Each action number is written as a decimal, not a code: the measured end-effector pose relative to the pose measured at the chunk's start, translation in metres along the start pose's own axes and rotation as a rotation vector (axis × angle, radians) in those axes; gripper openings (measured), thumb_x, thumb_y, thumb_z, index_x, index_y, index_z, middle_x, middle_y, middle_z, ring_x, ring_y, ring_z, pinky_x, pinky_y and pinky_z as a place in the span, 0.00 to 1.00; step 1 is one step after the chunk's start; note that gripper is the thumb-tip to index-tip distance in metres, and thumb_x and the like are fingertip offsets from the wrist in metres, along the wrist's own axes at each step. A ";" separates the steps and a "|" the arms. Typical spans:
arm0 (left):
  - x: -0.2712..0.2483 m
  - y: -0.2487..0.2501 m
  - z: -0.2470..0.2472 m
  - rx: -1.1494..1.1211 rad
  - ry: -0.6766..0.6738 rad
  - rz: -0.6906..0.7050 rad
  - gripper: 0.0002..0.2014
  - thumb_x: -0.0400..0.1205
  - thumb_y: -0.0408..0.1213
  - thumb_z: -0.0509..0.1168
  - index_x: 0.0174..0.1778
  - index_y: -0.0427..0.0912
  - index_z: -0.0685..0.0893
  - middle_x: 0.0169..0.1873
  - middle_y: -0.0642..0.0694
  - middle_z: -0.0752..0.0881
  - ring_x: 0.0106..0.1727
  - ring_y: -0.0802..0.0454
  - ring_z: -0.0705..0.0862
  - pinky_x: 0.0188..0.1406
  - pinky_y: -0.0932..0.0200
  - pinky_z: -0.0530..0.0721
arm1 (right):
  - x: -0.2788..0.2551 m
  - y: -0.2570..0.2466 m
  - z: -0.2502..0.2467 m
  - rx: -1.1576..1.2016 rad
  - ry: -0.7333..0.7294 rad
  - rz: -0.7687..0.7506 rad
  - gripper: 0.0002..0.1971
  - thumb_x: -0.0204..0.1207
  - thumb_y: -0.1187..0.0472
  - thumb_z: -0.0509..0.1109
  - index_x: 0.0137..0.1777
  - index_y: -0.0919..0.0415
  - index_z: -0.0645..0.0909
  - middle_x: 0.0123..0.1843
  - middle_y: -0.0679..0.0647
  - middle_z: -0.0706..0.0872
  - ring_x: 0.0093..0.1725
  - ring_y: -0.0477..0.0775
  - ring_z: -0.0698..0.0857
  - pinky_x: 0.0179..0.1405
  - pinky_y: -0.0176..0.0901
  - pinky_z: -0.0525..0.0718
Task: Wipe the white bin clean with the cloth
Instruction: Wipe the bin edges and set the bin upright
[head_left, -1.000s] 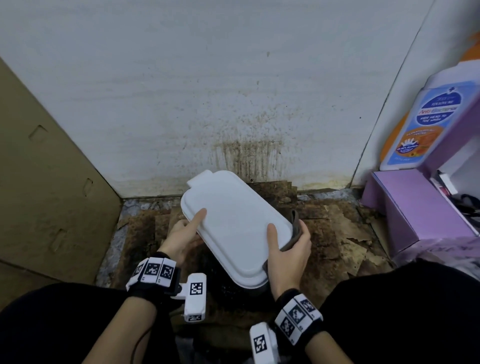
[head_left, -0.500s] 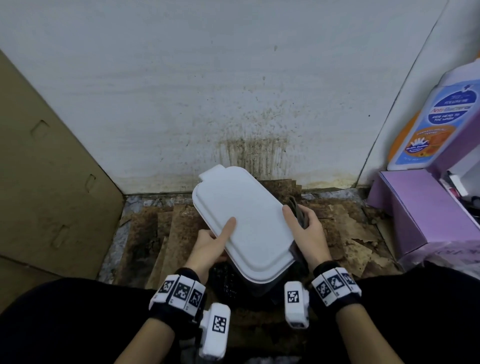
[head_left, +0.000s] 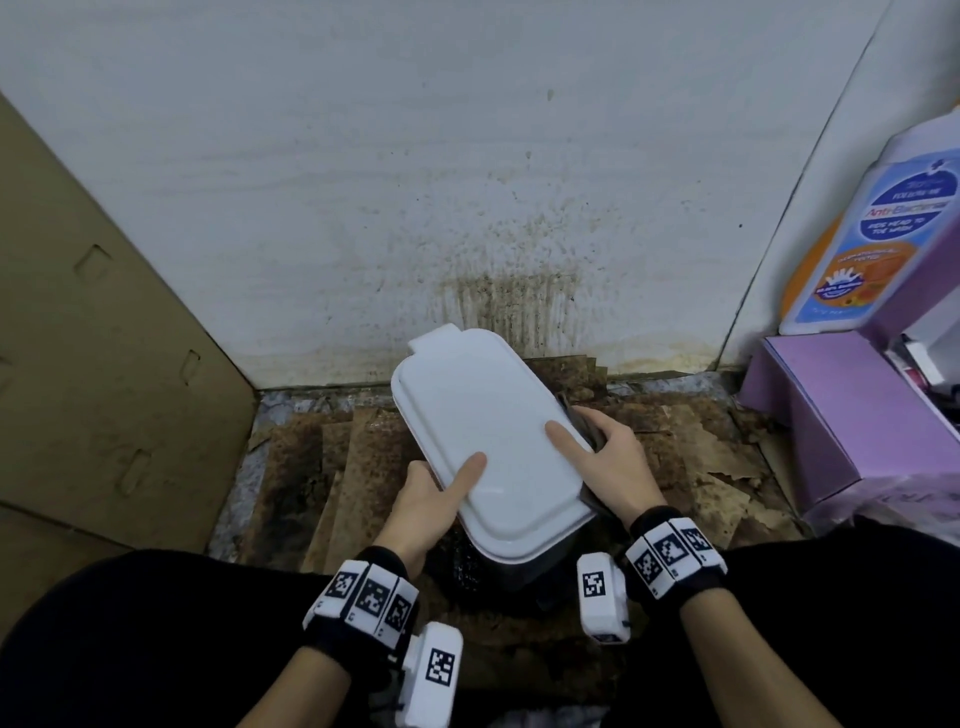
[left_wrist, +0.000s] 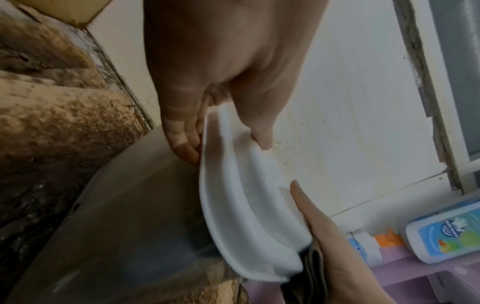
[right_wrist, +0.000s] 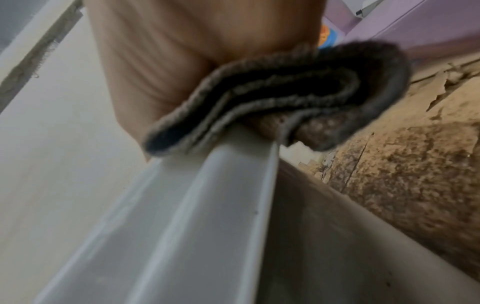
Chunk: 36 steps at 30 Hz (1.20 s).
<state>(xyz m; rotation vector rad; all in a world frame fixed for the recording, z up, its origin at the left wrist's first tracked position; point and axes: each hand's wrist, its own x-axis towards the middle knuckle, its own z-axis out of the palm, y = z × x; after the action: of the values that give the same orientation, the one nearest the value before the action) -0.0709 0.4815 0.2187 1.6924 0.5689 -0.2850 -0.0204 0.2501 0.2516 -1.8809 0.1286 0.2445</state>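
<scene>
The white bin (head_left: 488, 447) has swung a little toward twelve o'clock since a moment ago, and both hands have slid up its lid. It stands on the stained floor (head_left: 322, 467) near the wall. The left hand (head_left: 431, 499) grips the lid's nine o'clock edge, thumb on top. The right hand (head_left: 608, 462) pinches the folded grey cloth (right_wrist: 272, 96) against the three o'clock rim, so that edge is likely being wiped now. The lid is down; whether anything is inside cannot be seen.
</scene>
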 end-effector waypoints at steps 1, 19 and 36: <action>0.001 0.002 -0.004 0.006 -0.018 0.009 0.47 0.64 0.74 0.79 0.69 0.43 0.79 0.64 0.50 0.90 0.64 0.52 0.89 0.66 0.49 0.88 | -0.005 -0.001 0.002 0.018 0.029 -0.001 0.32 0.76 0.41 0.76 0.77 0.53 0.78 0.64 0.41 0.83 0.67 0.47 0.81 0.64 0.43 0.79; 0.009 0.034 -0.033 0.090 -0.140 0.067 0.33 0.84 0.58 0.69 0.81 0.46 0.74 0.66 0.53 0.88 0.61 0.56 0.90 0.58 0.57 0.89 | -0.041 0.021 0.072 0.158 0.359 0.052 0.32 0.84 0.38 0.64 0.84 0.50 0.68 0.76 0.49 0.74 0.78 0.54 0.72 0.79 0.58 0.73; 0.000 0.020 -0.022 0.154 -0.044 0.210 0.26 0.88 0.59 0.64 0.78 0.48 0.77 0.67 0.54 0.87 0.65 0.55 0.87 0.70 0.46 0.86 | -0.035 0.025 0.063 0.065 0.387 -0.231 0.20 0.91 0.54 0.56 0.80 0.50 0.75 0.77 0.50 0.78 0.71 0.41 0.78 0.73 0.34 0.75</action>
<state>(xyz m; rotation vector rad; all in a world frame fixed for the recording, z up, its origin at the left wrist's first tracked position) -0.0635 0.5006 0.2402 1.8738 0.3391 -0.2182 -0.0667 0.3006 0.2177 -1.8410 0.1770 -0.2811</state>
